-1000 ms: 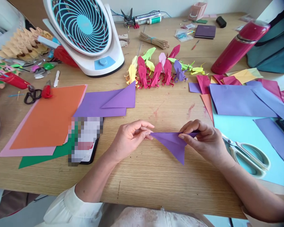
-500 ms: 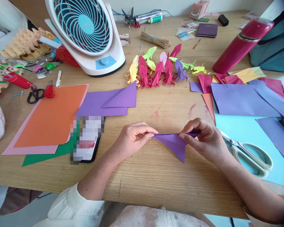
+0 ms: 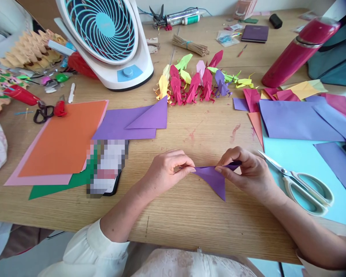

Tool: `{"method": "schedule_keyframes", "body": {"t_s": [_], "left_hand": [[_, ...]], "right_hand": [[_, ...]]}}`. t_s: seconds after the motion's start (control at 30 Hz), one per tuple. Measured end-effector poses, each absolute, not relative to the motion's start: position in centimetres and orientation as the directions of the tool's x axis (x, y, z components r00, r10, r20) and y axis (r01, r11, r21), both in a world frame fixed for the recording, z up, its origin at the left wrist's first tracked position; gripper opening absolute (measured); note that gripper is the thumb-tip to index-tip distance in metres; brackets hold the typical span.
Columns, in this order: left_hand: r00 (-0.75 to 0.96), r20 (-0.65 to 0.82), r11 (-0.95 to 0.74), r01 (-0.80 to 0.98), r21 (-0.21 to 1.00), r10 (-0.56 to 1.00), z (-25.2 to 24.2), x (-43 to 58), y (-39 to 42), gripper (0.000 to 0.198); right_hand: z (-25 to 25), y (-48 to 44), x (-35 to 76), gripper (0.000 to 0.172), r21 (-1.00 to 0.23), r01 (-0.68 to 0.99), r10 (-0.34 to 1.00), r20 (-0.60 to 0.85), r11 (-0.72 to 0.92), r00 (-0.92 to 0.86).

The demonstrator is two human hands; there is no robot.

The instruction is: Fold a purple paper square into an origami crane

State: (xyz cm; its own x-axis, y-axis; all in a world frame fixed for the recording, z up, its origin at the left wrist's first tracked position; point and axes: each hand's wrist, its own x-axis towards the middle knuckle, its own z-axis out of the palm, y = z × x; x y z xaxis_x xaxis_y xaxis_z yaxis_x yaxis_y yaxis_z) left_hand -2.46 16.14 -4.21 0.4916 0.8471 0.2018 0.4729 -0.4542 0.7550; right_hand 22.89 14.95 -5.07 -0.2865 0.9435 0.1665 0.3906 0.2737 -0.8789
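A folded purple paper triangle (image 3: pixel 215 181) hangs point-down just above the wooden table (image 3: pixel 190 223), held between both hands. My left hand (image 3: pixel 168 171) pinches its left tip with thumb and fingers closed. My right hand (image 3: pixel 248 173) pinches the right end, fingers curled over the top edge. Behind them a row of small folded paper cranes (image 3: pixel 196 80) in pink, yellow, green and purple stands on the table.
Scissors (image 3: pixel 302 184) lie on a light blue sheet (image 3: pixel 291 157) by my right hand. Purple sheets (image 3: pixel 291 123) lie at right, a folded purple sheet (image 3: pixel 132 123), orange paper (image 3: pixel 63 138) and a phone (image 3: pixel 106 169) at left. A fan (image 3: pixel 106 38) and pink bottle (image 3: pixel 296 54) stand behind.
My hands have drawn closer together, so the purple triangle between them looks shorter. The view has shifted slightly.
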Motion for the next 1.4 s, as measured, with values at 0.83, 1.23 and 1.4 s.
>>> {"method": "schedule_keyframes", "body": {"t_s": [0.83,1.23,1.4], "left_hand": [[0.476,0.022,-0.203,0.332,0.921,0.879,-4.7,-0.4,15.1,0.017],[0.268,0.227,-0.328,0.434,0.839,0.936,-4.6,0.0,14.5,0.020],[0.255,0.274,-0.364,0.437,0.823,0.927,-4.7,0.4,14.2,0.017]], "right_hand": [[-4.7,14.5,22.1,0.017,-0.914,0.344,0.948,0.108,0.214,-0.300],[-6.0,15.0,21.0,0.053,-0.992,-0.082,0.943,-0.069,-0.101,-0.327],[-6.1,14.5,20.5,0.051,-0.996,-0.001,0.955,-0.085,-0.089,-0.285]]}}
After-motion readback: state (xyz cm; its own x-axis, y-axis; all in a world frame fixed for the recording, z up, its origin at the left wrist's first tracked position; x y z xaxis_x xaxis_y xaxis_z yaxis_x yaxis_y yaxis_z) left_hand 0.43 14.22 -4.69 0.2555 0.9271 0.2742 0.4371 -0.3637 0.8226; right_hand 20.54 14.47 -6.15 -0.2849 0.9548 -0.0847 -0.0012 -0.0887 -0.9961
